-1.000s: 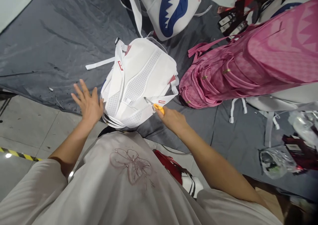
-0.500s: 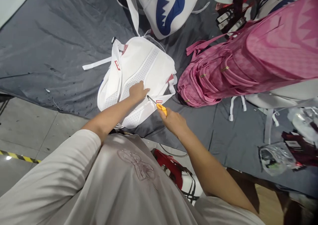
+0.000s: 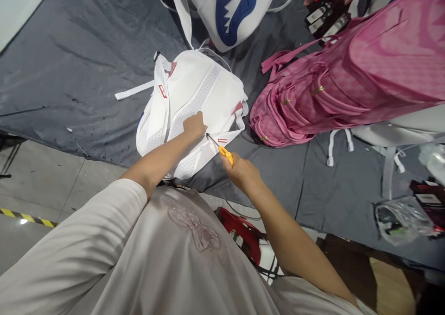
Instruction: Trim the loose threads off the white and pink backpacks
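Note:
A white backpack (image 3: 208,85) lies back-side up on a grey tarp (image 3: 86,51), its straps toward me. My left hand (image 3: 194,125) rests on the lower part of the pack with the fingers curled on the fabric. My right hand (image 3: 241,172) grips yellow-handled snips (image 3: 222,151); their metal tips point at a white strap with a red tag, just right of my left hand.
A pink backpack (image 3: 347,83) lies to the right, and a white pack with a blue shark-mouth print (image 3: 232,9) sits at the top. Plastic bags and tags (image 3: 399,217) lie at the right. A red stool (image 3: 243,234) stands under me. Tiled floor (image 3: 41,176) spreads at left.
My left hand moved from the pack's left edge, fingers spread, onto the pack's lower middle beside the snips. The right hand with the snips stayed nearly still.

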### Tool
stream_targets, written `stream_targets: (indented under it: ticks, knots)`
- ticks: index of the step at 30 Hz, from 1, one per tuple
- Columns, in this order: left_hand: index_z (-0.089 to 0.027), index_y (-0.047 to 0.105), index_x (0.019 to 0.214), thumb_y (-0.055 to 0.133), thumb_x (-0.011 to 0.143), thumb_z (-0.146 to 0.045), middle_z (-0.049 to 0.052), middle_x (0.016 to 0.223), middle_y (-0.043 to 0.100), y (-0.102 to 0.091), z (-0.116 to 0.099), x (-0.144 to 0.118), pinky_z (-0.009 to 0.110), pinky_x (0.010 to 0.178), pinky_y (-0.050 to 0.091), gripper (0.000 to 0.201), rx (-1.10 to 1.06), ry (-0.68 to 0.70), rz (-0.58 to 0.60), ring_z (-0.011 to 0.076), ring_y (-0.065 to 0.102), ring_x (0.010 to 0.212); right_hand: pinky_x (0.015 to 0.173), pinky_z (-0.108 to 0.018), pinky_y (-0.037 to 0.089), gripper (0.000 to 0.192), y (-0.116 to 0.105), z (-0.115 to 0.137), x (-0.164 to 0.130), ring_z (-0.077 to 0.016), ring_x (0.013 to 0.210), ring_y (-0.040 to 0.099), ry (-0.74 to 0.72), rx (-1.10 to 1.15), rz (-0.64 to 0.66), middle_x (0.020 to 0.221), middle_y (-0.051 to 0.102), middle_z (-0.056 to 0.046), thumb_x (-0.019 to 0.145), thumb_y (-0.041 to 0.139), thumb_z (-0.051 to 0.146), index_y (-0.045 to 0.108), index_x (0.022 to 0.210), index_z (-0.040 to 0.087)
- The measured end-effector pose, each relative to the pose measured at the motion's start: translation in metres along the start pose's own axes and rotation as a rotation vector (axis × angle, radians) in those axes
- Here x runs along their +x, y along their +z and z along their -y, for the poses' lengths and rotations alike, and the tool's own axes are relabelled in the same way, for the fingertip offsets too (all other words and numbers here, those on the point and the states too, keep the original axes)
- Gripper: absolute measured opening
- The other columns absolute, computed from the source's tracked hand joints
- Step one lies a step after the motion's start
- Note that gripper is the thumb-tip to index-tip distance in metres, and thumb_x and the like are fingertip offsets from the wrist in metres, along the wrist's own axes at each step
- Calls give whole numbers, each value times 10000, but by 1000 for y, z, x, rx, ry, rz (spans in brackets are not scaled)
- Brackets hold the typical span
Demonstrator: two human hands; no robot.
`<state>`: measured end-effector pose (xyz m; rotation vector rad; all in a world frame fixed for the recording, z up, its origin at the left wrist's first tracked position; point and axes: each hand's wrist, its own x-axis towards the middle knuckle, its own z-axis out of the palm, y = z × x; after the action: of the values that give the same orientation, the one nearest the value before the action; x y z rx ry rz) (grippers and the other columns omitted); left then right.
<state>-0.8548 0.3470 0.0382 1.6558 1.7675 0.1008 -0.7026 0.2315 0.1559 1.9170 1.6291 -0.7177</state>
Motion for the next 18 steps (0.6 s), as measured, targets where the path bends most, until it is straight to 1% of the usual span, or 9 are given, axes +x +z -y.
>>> stream_targets:
  ticks: [2,3,5,7,8,11,14,16,18]
  knots:
    - [-191,571,1151,658,827,-183,109,1163,681,0,0,1,350,834,469,335,-7,12,36,265,643,1051,787,-400,483,537,1,1,1,-348,1033,675,7,-6,4,1062,713,-155,1018,216,554,556,1210,186]
    - [-213,582,1125,665,814,-167,81,1158,685,0,1,1,332,827,469,325,-12,20,50,244,646,1034,786,-403,484,537,2,0,3,-348,1033,674,11,-8,8,1064,713,-156,1018,217,555,556,1211,187]
    - [-239,586,1097,657,844,-226,51,1147,687,0,3,0,322,841,467,264,-17,24,47,224,639,1038,788,-405,483,538,3,0,7,-348,1030,674,6,-5,2,1058,714,-155,1017,217,560,555,1212,189]
    - [-234,574,1116,620,889,-316,63,1144,684,1,2,1,340,871,462,246,-11,1,20,237,625,1072,796,-405,480,543,4,1,12,-350,1037,672,-4,0,-17,1062,713,-161,1015,223,570,557,1209,188]
    - [-223,566,1134,607,897,-328,77,1143,682,1,1,2,350,878,460,262,-5,-15,10,248,620,1084,801,-405,477,542,4,2,14,-353,1045,670,-9,2,-28,1071,711,-167,1014,230,571,559,1208,186]
    - [-204,559,1158,636,851,-226,93,1129,686,2,-2,6,347,854,461,317,13,-36,22,257,629,1060,803,-404,471,542,5,3,18,-362,1051,667,-18,18,-36,1079,711,-177,1012,245,573,574,1192,181]
    - [-225,581,1109,665,808,-167,65,1114,692,2,1,5,326,835,460,318,13,0,45,240,634,1032,795,-391,469,555,7,4,18,-353,1033,672,4,56,-59,1059,715,-179,1011,245,581,578,1191,174]
    - [-236,584,1097,665,832,-217,55,1108,692,2,2,5,327,854,454,277,10,19,33,236,627,1044,799,-380,468,556,10,4,18,-342,1038,673,21,86,-69,1062,715,-178,1012,248,585,575,1200,176]
    - [-226,573,1129,640,874,-293,72,1114,686,3,1,6,345,887,446,272,9,15,9,248,617,1077,802,-376,467,546,14,4,18,-340,1042,672,23,117,-68,1059,717,-171,1014,255,581,577,1198,181]
